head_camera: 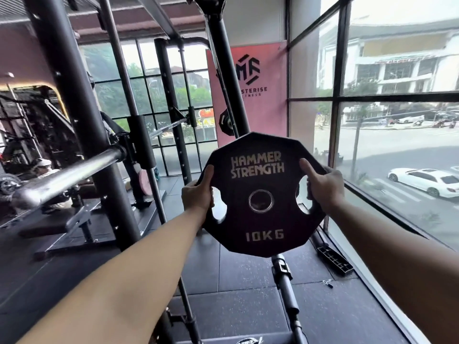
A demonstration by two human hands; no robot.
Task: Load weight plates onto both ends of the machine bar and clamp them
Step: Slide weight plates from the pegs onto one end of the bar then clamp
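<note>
Item: 10 kg plate [263,194], off the bar, which we grip with left hand [198,194] and right hand [323,188] closed through its side cut-outs; near bar sleeve [64,176] bare, loading and clamping outstanding.

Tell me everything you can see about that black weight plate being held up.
The weight plate is black, many-sided and matte, rubbery-looking, with pale lettering: HAMMER STRENGTH above, 10KG below. A metal-ringed hole sits at its centre, with grip cutouts on either side. It is held upright in the air, face to the camera, by the left hand and right hand at its two sides. It is not on any bar.
</note>
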